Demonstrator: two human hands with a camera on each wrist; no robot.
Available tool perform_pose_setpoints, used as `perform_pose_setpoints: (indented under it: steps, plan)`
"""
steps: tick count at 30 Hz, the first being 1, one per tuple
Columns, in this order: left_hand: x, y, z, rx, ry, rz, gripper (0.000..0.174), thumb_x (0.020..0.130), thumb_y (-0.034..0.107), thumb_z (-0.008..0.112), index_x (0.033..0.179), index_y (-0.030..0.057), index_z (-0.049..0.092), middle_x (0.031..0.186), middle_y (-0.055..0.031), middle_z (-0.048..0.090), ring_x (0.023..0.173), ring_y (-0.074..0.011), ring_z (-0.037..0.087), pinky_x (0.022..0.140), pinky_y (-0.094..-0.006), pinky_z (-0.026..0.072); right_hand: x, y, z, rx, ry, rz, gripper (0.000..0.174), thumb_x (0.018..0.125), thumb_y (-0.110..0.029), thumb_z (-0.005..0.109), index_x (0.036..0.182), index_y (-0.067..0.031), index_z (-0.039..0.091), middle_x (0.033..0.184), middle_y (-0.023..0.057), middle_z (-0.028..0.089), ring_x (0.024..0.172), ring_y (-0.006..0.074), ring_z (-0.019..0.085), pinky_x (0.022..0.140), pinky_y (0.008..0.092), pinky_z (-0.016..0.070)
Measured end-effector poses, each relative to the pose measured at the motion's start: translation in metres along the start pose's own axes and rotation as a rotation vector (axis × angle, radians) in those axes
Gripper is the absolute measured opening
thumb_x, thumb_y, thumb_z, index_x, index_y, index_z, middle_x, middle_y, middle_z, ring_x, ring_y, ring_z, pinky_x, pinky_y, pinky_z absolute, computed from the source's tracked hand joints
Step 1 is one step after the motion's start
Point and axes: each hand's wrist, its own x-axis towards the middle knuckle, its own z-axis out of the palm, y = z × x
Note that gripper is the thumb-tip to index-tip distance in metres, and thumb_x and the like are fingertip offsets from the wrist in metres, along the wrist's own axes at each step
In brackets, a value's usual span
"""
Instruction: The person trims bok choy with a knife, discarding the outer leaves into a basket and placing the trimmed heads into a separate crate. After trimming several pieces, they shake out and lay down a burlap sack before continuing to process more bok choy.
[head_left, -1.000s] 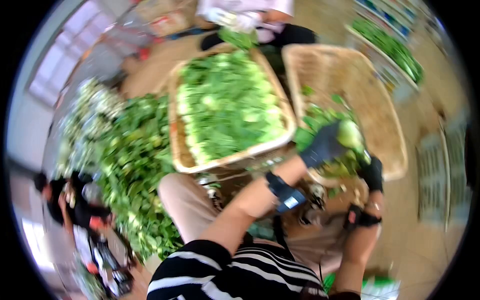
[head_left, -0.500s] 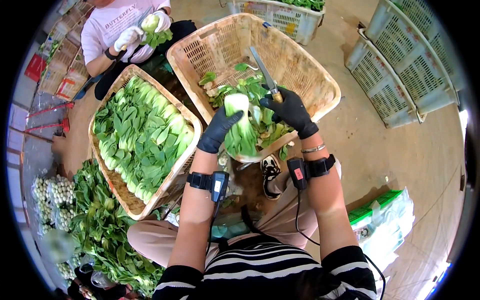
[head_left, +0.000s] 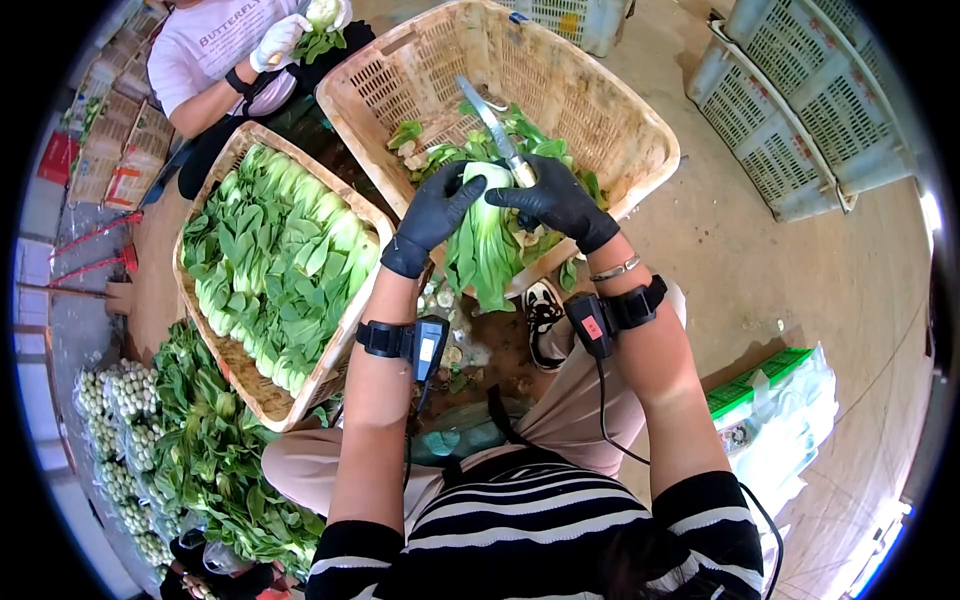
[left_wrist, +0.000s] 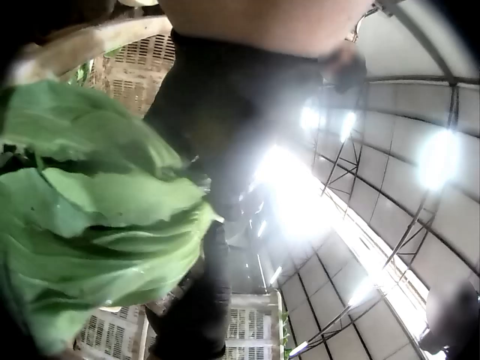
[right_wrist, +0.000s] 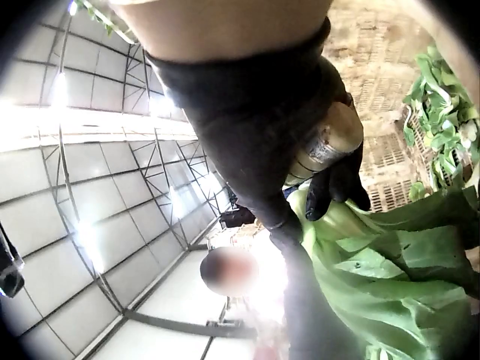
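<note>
In the head view a head of bok choy (head_left: 484,245) hangs base up, its green leaves drooping toward the front rim of the crate. My black-gloved left hand (head_left: 437,212) grips it near the pale base. A knife (head_left: 490,122) sits in my gloved right hand (head_left: 565,200), its blade slanting up and away to the left. That hand's fingers also meet the bok choy's right side. The right wrist view shows the wooden knife handle (right_wrist: 334,141) held in the glove, with leaves (right_wrist: 390,277) below. Broad leaves (left_wrist: 97,217) fill the left of the left wrist view.
Loose leaf trimmings (head_left: 545,150) lie in the large crate (head_left: 610,120) under my hands. To the left stands a crate (head_left: 252,400) packed with bok choy. More greens (head_left: 215,450) are heaped beside it. A person (head_left: 225,50) wearing white gloves sits opposite.
The head view has swung round and sharpened since the blurred first frame. Over the last half second my right hand has moved left with the knife to meet the bok choy in my left hand.
</note>
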Motion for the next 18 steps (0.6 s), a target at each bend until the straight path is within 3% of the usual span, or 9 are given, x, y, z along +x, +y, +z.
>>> perform_pose_setpoints:
  steps: [5, 6, 9, 10, 13, 14, 15, 17, 18]
  plan:
    - [-0.009, -0.012, 0.009, -0.091, 0.077, 0.055, 0.038, 0.088, 0.030, 0.050, 0.106, -0.0032, 0.053, 0.096, -0.0101, 0.060, 0.089, -0.0159, 0.054, 0.080, -0.0279, 0.0416, -0.003, -0.004, 0.003, 0.160, 0.000, -0.021, 0.032, 0.068, -0.027, 0.073, 0.083, -0.0009, 0.059, 0.057, 0.0012, 0.054, 0.044, 0.0079, 0.051, 0.042, 0.0220, 0.0409]
    - [-0.009, -0.011, 0.008, -0.203, 0.049, -0.022, 0.039, 0.088, 0.030, 0.048, 0.107, -0.0035, 0.053, 0.097, -0.0109, 0.060, 0.090, -0.0167, 0.054, 0.081, -0.0282, 0.0411, -0.004, -0.006, 0.001, 0.169, -0.044, -0.008, 0.030, 0.073, -0.026, 0.069, 0.084, -0.0021, 0.056, 0.058, -0.0012, 0.050, 0.045, 0.0060, 0.047, 0.041, 0.0221, 0.0362]
    - [-0.009, -0.006, 0.001, -0.029, 0.003, 0.045, 0.038, 0.088, 0.029, 0.048, 0.107, -0.0034, 0.053, 0.098, -0.0110, 0.060, 0.089, -0.0165, 0.054, 0.081, -0.0285, 0.0411, -0.004, -0.004, -0.005, 0.117, -0.085, 0.014, 0.034, 0.070, -0.032, 0.070, 0.082, -0.0017, 0.060, 0.058, 0.0010, 0.054, 0.045, 0.0079, 0.050, 0.043, 0.0228, 0.0399]
    - [-0.009, -0.003, -0.004, 0.049, -0.018, 0.005, 0.037, 0.088, 0.028, 0.049, 0.107, -0.0035, 0.053, 0.097, -0.0108, 0.060, 0.088, -0.0165, 0.054, 0.081, -0.0286, 0.0412, -0.006, -0.006, -0.007, 0.020, -0.123, 0.033, 0.032, 0.075, -0.034, 0.063, 0.079, -0.0026, 0.057, 0.061, -0.0006, 0.050, 0.056, 0.0073, 0.047, 0.052, 0.0237, 0.0373]
    - [-0.010, 0.006, -0.015, -0.117, -0.125, -0.133, 0.037, 0.087, 0.027, 0.050, 0.108, -0.0033, 0.053, 0.096, -0.0096, 0.060, 0.088, -0.0171, 0.054, 0.081, -0.0281, 0.0411, -0.004, -0.004, -0.008, 0.026, -0.123, -0.037, 0.032, 0.076, -0.033, 0.061, 0.080, -0.0022, 0.057, 0.067, 0.0005, 0.051, 0.064, 0.0085, 0.046, 0.060, 0.0253, 0.0384]
    - [-0.011, 0.007, -0.013, -0.210, -0.067, -0.078, 0.033, 0.086, 0.025, 0.053, 0.106, -0.0015, 0.054, 0.085, -0.0054, 0.059, 0.074, -0.0134, 0.053, 0.068, -0.0245, 0.0432, 0.000, 0.006, -0.007, 0.122, -0.166, -0.055, 0.032, 0.076, -0.032, 0.060, 0.084, -0.0009, 0.058, 0.075, 0.0010, 0.053, 0.071, 0.0097, 0.044, 0.067, 0.0263, 0.0379]
    - [-0.011, 0.011, -0.017, -0.209, -0.067, -0.077, 0.033, 0.086, 0.025, 0.053, 0.106, -0.0015, 0.054, 0.085, -0.0054, 0.059, 0.074, -0.0134, 0.053, 0.068, -0.0245, 0.0432, -0.002, 0.003, -0.007, 0.121, -0.165, -0.056, 0.032, 0.076, -0.032, 0.060, 0.084, -0.0009, 0.058, 0.075, 0.0010, 0.053, 0.071, 0.0097, 0.044, 0.067, 0.0263, 0.0379]
    - [-0.012, 0.022, -0.029, -0.526, -0.186, -0.315, 0.029, 0.085, 0.023, 0.054, 0.103, 0.0015, 0.056, 0.072, 0.0004, 0.053, 0.058, -0.0076, 0.047, 0.052, -0.0198, 0.0379, -0.005, -0.006, -0.005, 0.162, -0.194, -0.053, 0.040, 0.074, -0.035, 0.062, 0.093, 0.0006, 0.060, 0.075, 0.0033, 0.057, 0.069, 0.0119, 0.048, 0.067, 0.0262, 0.0399]
    - [-0.008, 0.019, -0.028, -0.449, -0.131, -0.316, 0.026, 0.084, 0.023, 0.055, 0.101, 0.0034, 0.056, 0.065, 0.0038, 0.049, 0.051, -0.0044, 0.041, 0.044, -0.0180, 0.0306, -0.002, 0.003, -0.009, 0.195, -0.246, 0.103, 0.040, 0.076, -0.032, 0.060, 0.099, 0.0005, 0.058, 0.081, 0.0031, 0.058, 0.073, 0.0114, 0.050, 0.069, 0.0252, 0.0403]
